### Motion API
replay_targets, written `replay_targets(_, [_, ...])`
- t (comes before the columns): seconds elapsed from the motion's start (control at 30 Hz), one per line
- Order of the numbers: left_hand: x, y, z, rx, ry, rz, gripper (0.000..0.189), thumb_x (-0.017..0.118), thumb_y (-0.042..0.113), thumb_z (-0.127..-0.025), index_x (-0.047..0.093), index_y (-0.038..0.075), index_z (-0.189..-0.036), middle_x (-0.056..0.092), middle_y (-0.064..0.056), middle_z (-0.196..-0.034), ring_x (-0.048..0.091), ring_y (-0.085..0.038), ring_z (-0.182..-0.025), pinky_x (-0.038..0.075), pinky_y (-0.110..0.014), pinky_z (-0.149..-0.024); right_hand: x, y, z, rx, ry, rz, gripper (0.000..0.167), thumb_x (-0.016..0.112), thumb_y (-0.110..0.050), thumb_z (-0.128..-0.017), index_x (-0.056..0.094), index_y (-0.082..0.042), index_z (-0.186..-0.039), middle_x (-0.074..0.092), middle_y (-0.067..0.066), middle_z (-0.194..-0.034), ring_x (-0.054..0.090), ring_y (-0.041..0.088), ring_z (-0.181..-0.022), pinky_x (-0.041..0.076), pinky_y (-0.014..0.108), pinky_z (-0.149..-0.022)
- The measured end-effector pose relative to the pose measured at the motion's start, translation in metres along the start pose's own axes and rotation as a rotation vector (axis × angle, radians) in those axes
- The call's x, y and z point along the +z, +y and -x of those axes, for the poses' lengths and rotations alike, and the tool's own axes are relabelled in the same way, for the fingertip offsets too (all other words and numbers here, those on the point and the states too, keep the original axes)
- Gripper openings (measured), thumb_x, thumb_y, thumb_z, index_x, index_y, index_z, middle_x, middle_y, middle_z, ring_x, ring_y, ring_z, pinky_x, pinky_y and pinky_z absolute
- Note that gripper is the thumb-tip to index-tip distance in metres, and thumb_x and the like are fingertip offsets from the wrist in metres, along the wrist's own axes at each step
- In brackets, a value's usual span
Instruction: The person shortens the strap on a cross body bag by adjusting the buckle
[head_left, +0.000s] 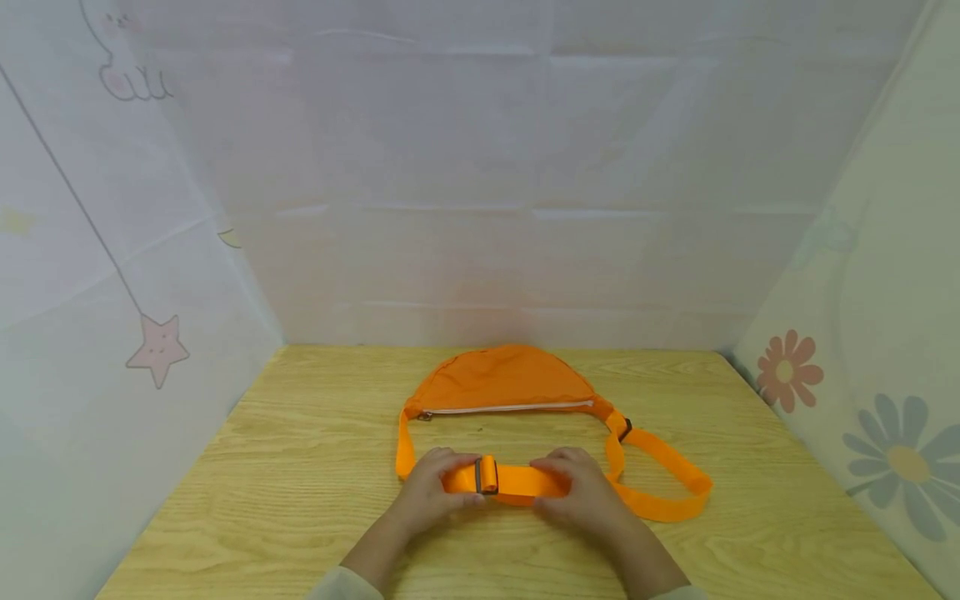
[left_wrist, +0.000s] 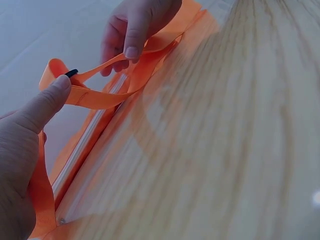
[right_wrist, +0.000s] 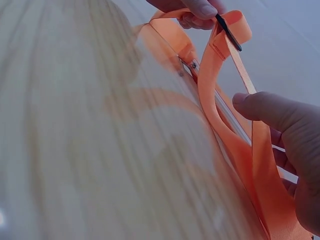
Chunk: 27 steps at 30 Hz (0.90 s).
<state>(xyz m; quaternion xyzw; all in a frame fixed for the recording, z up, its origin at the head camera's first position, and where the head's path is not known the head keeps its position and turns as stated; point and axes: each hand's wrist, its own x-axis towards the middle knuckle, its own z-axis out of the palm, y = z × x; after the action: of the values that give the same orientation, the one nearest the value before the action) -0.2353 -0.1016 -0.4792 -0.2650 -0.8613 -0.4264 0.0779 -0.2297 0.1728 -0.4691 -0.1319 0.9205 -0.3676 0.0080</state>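
Note:
An orange waist bag (head_left: 510, 379) lies on the wooden table, its pale zipper (head_left: 510, 408) facing the person. Its orange strap (head_left: 525, 482) loops toward the front, where both hands hold it a little above the tabletop. My left hand (head_left: 432, 487) pinches the strap beside a dark slide buckle (head_left: 486, 476), thumb against the buckle's edge in the left wrist view. A short loop of strap stands out through that buckle. To the right of it, my right hand (head_left: 583, 492) pinches the strap between thumb and fingers (right_wrist: 285, 150).
Another strap loop (head_left: 675, 492) lies on the table at right, with a second dark buckle (head_left: 626, 429) near the bag's right end. The glossy wooden table (head_left: 300, 467) is bordered by pale printed sheets (head_left: 510, 167) at the back and both sides.

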Motion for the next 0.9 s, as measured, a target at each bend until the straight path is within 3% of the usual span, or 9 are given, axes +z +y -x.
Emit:
replay_targets(0.2, [-0.001,0.000,0.000,-0.013,0.001,0.011,0.052,0.084,0.035,-0.075,0.070,0.014,-0.120,0.069,0.005,-0.100,0.053,-0.009,-0.094,0.043,-0.025,-0.081,-0.003,0.003,0.001,0.036,0.004,-0.005,0.042,0.083,-0.030,-0.073,0.069,-0.038,-0.112,0.057,-0.011,-0.117,0.047,0.021,-0.122,0.039,0.052,-0.105])
replay_targets(0.5, [0.001,0.000,0.001,-0.005,0.002,-0.007,0.052,0.084,0.036,-0.075,0.070,0.015,-0.120,0.068,0.005,-0.100,0.052,-0.008,-0.094,0.043,-0.025,-0.082,-0.006,0.006,0.002,0.026,0.022,0.046,0.044,0.085,-0.030,-0.070,0.069,-0.038,-0.110,0.057,-0.010,-0.118,0.047,0.022,-0.122,0.040,0.052,-0.104])
replay_targets(0.67, [0.002,0.000,0.001,0.003,0.009,-0.012,0.052,0.084,0.036,-0.074,0.070,0.014,-0.119,0.068,0.005,-0.098,0.052,-0.007,-0.092,0.043,-0.024,-0.080,-0.004,0.003,0.002,-0.038,0.022,0.089,0.048,0.084,-0.029,-0.069,0.071,-0.029,-0.115,0.059,-0.010,-0.117,0.048,0.021,-0.119,0.042,0.051,-0.100])
replay_targets(0.9, [0.003,0.000,0.001,0.009,0.017,-0.024,0.052,0.085,0.035,-0.074,0.071,0.014,-0.119,0.068,0.003,-0.098,0.054,-0.010,-0.092,0.043,-0.024,-0.080,0.009,-0.004,-0.003,-0.207,0.044,0.089,0.055,0.084,-0.039,-0.073,0.068,-0.020,-0.123,0.062,-0.004,-0.120,0.052,0.021,-0.114,0.045,0.049,-0.095])
